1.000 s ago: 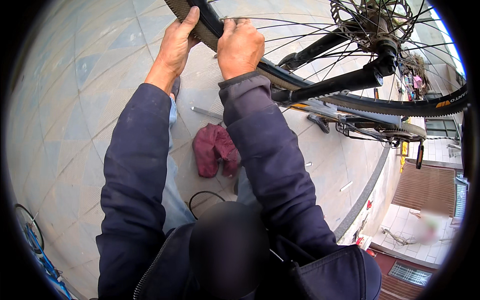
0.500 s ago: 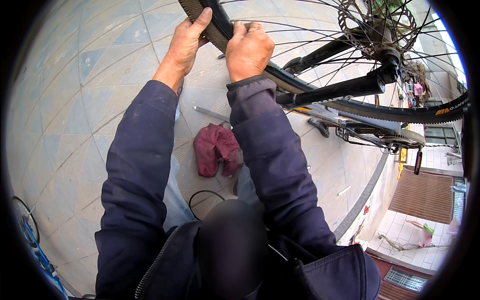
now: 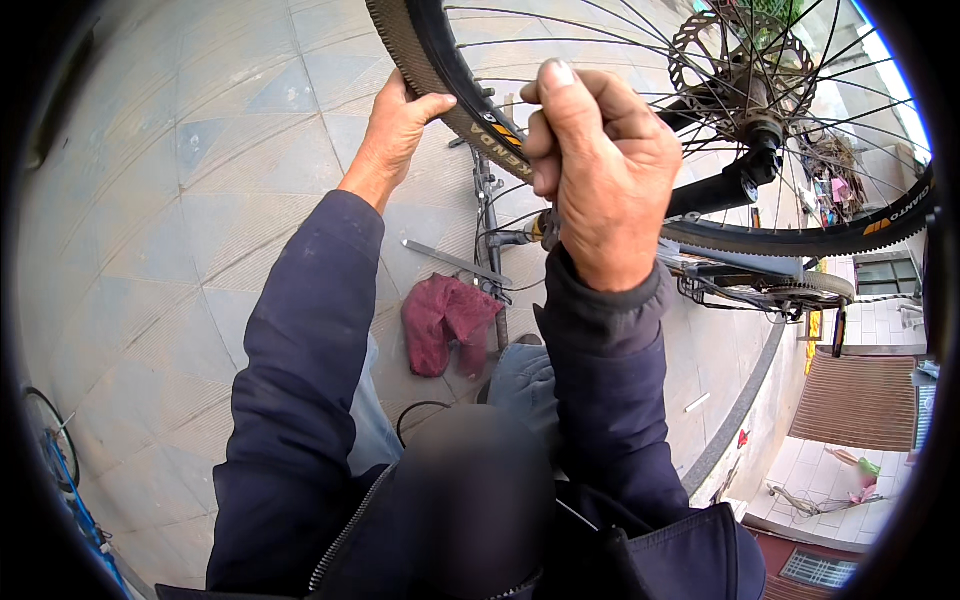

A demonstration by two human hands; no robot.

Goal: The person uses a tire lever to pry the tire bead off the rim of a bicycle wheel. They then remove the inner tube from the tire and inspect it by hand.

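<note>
A bicycle wheel [image 3: 690,40] with black spokes and a disc rotor [image 3: 690,65] fills the upper right. My left hand [image 3: 392,140] is closed round the outer side of its black tyre [image 3: 425,75], thumb on the sidewall and fingers behind the tread. In front of the spokes, just right of the rim, my right hand [image 3: 610,170] is raised off the tyre with its fingers curled and thumb pressed to the forefinger. Whether something small sits in that pinch is hidden. A short valve stem [image 3: 487,92] seems to stick out from the rim between my hands.
Below the wheel are the fork leg [image 3: 715,192] and handlebar [image 3: 487,205]. A maroon cloth [image 3: 440,325] and a flat metal bar [image 3: 450,260] lie on the paving. A blue bicycle [image 3: 85,510] stands at the far left; a wall [image 3: 830,480] runs along the right.
My right hand has come off the tyre and moved right and toward me, fingers curled. My left hand has shifted down along the tyre. The view has moved slightly.
</note>
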